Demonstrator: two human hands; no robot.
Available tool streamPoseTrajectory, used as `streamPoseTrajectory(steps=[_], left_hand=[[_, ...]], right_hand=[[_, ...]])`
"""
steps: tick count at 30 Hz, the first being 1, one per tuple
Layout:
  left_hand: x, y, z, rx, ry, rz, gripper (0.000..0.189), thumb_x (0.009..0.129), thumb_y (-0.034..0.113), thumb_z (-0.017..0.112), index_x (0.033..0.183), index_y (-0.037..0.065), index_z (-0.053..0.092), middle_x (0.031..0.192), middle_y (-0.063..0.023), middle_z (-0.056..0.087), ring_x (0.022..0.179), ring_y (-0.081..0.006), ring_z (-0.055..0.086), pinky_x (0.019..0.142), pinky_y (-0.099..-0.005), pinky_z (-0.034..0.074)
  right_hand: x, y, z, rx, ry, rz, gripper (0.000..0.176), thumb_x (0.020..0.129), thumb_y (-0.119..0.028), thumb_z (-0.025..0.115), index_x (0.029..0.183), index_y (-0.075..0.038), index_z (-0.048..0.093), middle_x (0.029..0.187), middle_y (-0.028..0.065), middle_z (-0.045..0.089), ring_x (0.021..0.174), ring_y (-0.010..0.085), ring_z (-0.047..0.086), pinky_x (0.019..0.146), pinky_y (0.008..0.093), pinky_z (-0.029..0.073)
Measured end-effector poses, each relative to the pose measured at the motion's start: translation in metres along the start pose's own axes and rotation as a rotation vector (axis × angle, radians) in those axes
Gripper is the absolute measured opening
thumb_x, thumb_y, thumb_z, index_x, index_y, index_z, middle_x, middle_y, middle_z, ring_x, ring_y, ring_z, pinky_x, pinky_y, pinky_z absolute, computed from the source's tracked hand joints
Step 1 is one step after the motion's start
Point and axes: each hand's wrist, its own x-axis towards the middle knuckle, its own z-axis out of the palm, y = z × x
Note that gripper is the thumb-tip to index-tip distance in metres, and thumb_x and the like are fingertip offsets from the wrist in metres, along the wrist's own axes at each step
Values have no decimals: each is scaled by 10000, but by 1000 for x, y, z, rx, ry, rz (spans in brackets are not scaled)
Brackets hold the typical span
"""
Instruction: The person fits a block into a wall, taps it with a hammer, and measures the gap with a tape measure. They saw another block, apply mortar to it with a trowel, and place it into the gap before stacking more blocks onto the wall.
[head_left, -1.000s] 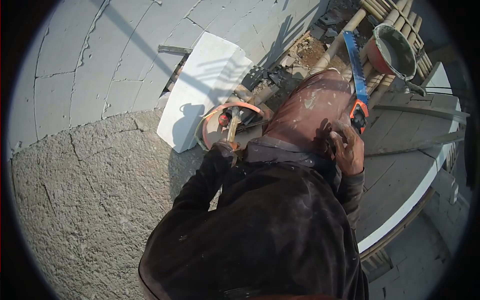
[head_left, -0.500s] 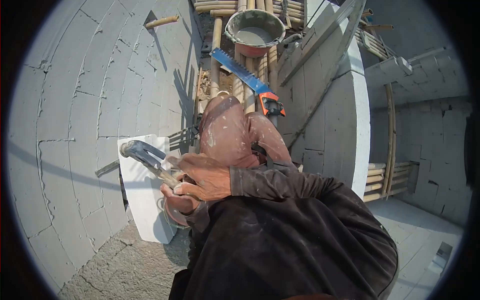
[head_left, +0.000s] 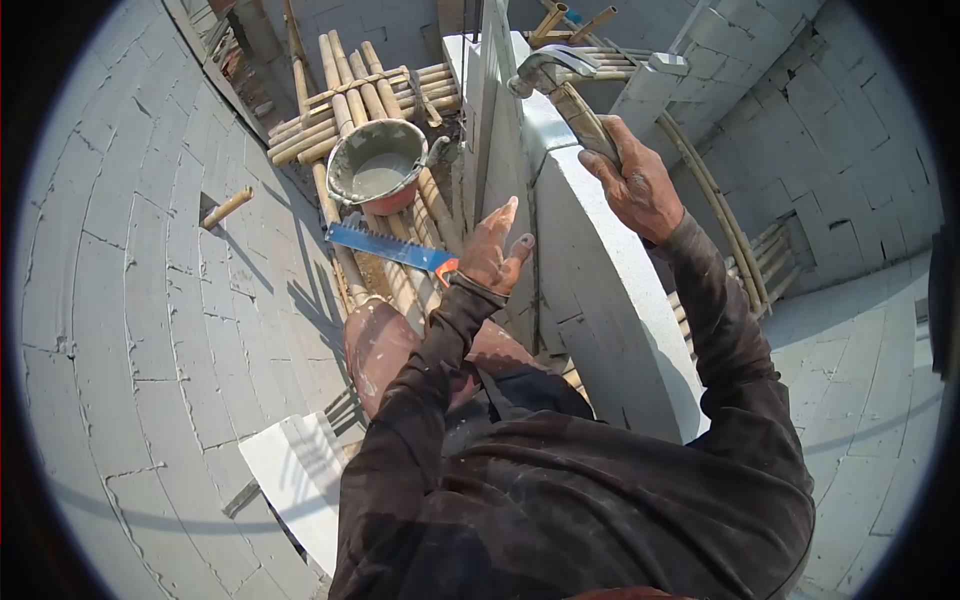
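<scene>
Block walls ring a bamboo platform (head_left: 345, 75). At upper centre, the right hand (head_left: 635, 188) is clamped on a hammer (head_left: 578, 112) above a wall top (head_left: 610, 290). The left hand (head_left: 495, 250), fingers apart, hovers beside it, near a saw (head_left: 385, 246).

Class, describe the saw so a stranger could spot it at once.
Find the bamboo poles beside the curved block wall. Beside the bucket of mortar, the saw lies across them. Its blue blade and orange handle set it apart from the grey hammer in the right hand.
</scene>
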Motion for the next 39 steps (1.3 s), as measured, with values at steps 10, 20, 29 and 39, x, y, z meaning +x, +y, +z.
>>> streamPoseTrajectory(steps=[10,20,29,39], left_hand=[[110,-57,106,-133,-49,-225,770,985,318,562,1588,-28,229,1628,-269,281,1524,-400,252,1253,-405,214],[102,-46,112,50,73,-230,748,970,394,562,1564,12,317,1580,-225,390,1478,-398,341,1169,-526,325],[108,-28,103,-124,212,-314,862,906,437,681,1530,-56,348,1530,-317,391,1421,-429,401,1157,-441,369],[119,-35,106,-26,241,-183,937,775,464,829,1422,-121,488,1460,-300,465,1364,-400,474,1150,-414,385]], right_hand=[[11,92,1,-194,3,117,507,953,-165,651,1426,-104,482,1054,277,704,953,439,700,812,498,536],[-1,121,16,-516,-259,241,687,951,-177,604,1580,-212,332,1021,187,688,947,401,683,826,516,532],[16,99,1,-450,-221,188,715,930,-150,617,1584,-229,341,1140,233,694,988,439,677,841,489,557],[-7,127,24,-389,-186,284,699,929,-193,631,1565,-267,350,1051,222,704,947,445,680,827,516,536]])
